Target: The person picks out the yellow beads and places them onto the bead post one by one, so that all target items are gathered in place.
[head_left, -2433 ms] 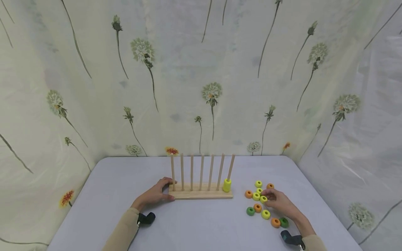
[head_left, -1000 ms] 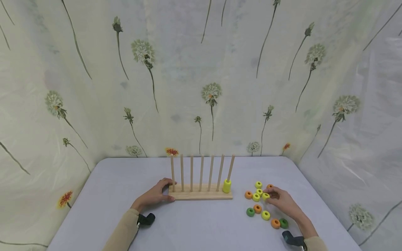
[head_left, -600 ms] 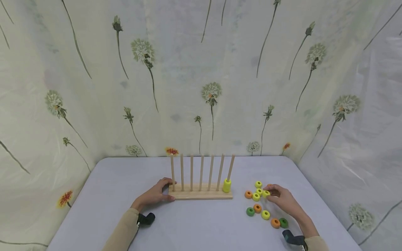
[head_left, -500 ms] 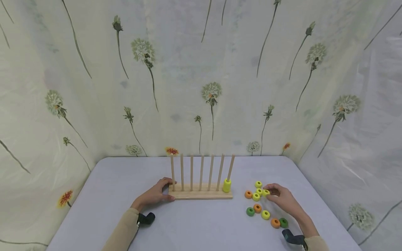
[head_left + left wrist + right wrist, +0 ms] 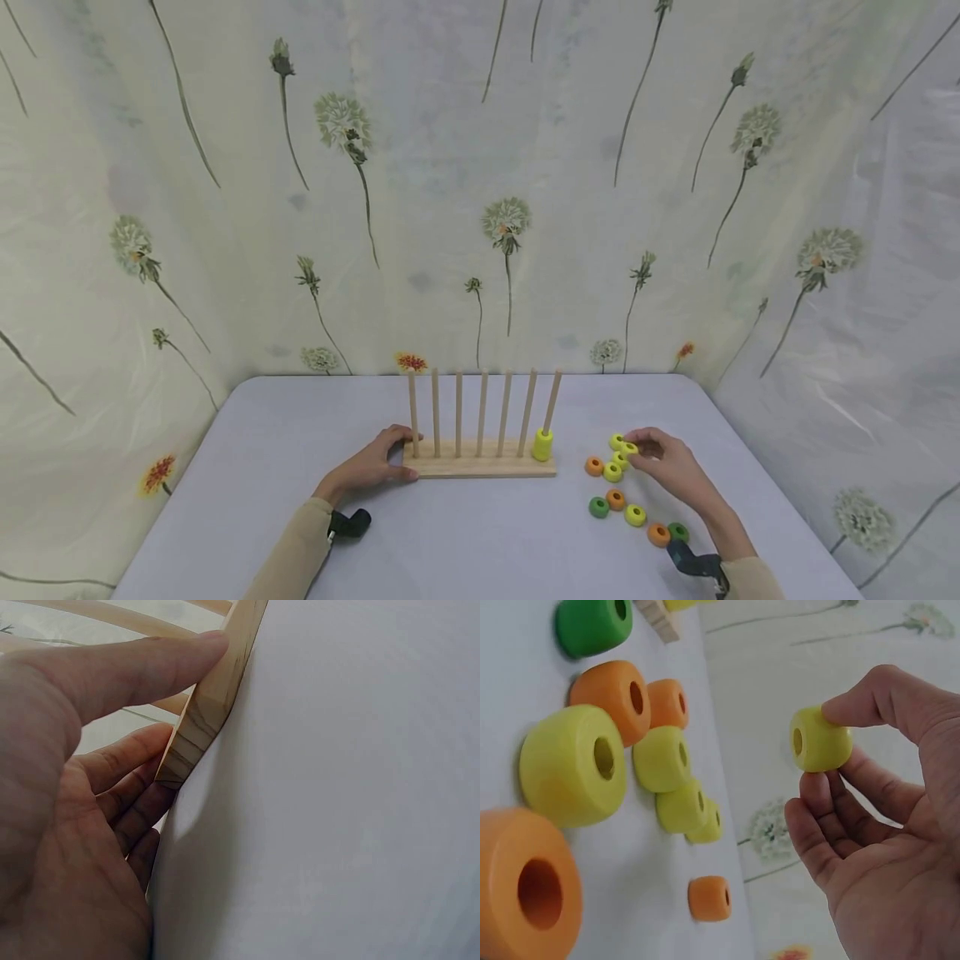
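Note:
A pale wooden rack (image 5: pixel 480 467) with a row of upright pegs stands mid-table. Yellow beads (image 5: pixel 542 445) are stacked at the foot of its rightmost peg. My left hand (image 5: pixel 369 463) holds the rack's left end, the thumb in front and the fingers behind, as the left wrist view also shows. Between thumb and fingertips my right hand (image 5: pixel 671 467) pinches a yellow bead (image 5: pixel 821 739), lifted off the table in the right wrist view. Below it lie loose beads: yellow (image 5: pixel 661 759), orange (image 5: pixel 709 898) and green (image 5: pixel 592 626).
The loose beads spread over the right side of the table, with an orange bead (image 5: pixel 659 535) and a green bead (image 5: pixel 678 532) nearest the front. Behind the table (image 5: pixel 300 417) hangs a flower-printed curtain (image 5: pixel 420 208). Each wrist carries a small black camera (image 5: pixel 350 523).
My right hand has picked a yellow bead out of the group, raised it, and shifted slightly left and away with it. The left hand stays on the rack's end.

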A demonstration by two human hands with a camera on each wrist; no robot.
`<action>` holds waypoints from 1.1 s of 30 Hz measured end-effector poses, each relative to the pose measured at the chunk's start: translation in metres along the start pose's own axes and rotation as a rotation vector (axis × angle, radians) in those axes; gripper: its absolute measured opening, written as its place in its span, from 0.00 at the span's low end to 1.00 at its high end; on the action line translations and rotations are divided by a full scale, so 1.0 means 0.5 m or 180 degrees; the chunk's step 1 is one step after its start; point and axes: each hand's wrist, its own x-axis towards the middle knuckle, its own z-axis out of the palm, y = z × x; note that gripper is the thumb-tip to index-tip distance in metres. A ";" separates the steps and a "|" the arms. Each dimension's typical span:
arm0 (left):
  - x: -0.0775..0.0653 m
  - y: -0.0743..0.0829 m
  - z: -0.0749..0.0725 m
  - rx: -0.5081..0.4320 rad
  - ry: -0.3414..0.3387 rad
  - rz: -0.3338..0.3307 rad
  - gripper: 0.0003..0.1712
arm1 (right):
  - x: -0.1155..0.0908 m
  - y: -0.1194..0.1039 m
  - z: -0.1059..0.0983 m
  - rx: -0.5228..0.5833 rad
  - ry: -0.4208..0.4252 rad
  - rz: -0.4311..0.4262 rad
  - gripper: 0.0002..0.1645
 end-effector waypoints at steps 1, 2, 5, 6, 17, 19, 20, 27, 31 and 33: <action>0.000 0.000 0.000 0.0003 0.0004 0.0006 0.37 | 0.001 -0.004 -0.001 0.0019 0.0001 -0.0008 0.21; 0.000 -0.001 0.000 0.0000 0.0005 0.0009 0.37 | 0.002 -0.008 -0.002 0.0027 0.0002 -0.0016 0.21; 0.000 -0.002 -0.001 -0.0005 -0.0008 0.0006 0.37 | 0.005 -0.018 -0.004 0.0035 0.0000 -0.0048 0.21; 0.000 -0.002 -0.001 -0.0011 -0.0008 0.0010 0.37 | 0.007 -0.021 -0.004 0.0038 -0.0001 -0.0065 0.21; 0.004 -0.005 0.000 -0.0025 0.0001 0.0032 0.36 | 0.021 -0.053 -0.007 -0.0012 0.0076 -0.0277 0.20; 0.004 -0.005 -0.001 -0.0017 0.0005 0.0033 0.36 | 0.022 -0.062 -0.008 0.0009 0.0076 -0.0295 0.20; 0.004 -0.005 -0.001 -0.0026 0.0004 0.0027 0.36 | 0.023 -0.066 -0.009 0.0021 0.0074 -0.0306 0.20; 0.002 -0.001 -0.002 0.0001 -0.0003 0.0057 0.36 | 0.034 -0.092 -0.011 0.0003 0.0075 -0.0428 0.19; 0.002 0.002 -0.001 -0.0005 -0.0004 0.0039 0.36 | 0.042 -0.110 -0.015 -0.0006 0.0096 -0.0465 0.18; 0.001 0.004 -0.001 -0.0013 -0.0004 0.0022 0.36 | 0.045 -0.122 -0.017 0.0024 0.0111 -0.0489 0.18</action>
